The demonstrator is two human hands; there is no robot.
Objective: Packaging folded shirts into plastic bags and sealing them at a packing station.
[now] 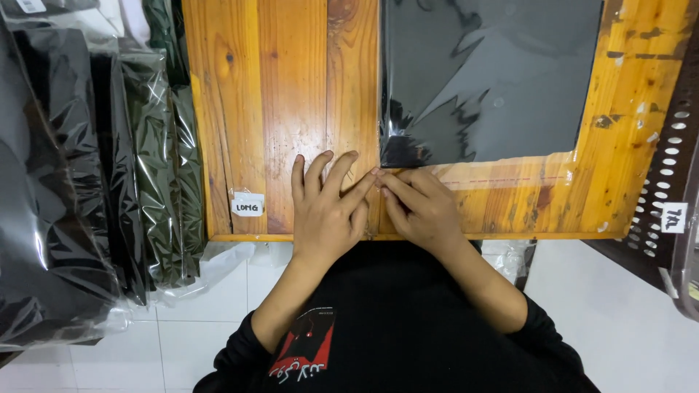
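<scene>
A clear plastic bag (510, 156) holding a folded black garment (488, 73) lies on a wooden table (284, 87). The bag's transparent flap runs along the table's near edge. My left hand (324, 211) rests flat on the wood, fingers spread, its fingertips at the flap's left corner. My right hand (419, 207) lies beside it, with thumb and fingers pinching that same corner of the flap. The fingertips of both hands meet there.
A stack of bagged dark and olive garments (87, 167) stands to the left of the table. A small white label (247, 204) is stuck on the wood near my left hand. A perforated dark basket (666, 167) sits at the right. White floor tiles lie below.
</scene>
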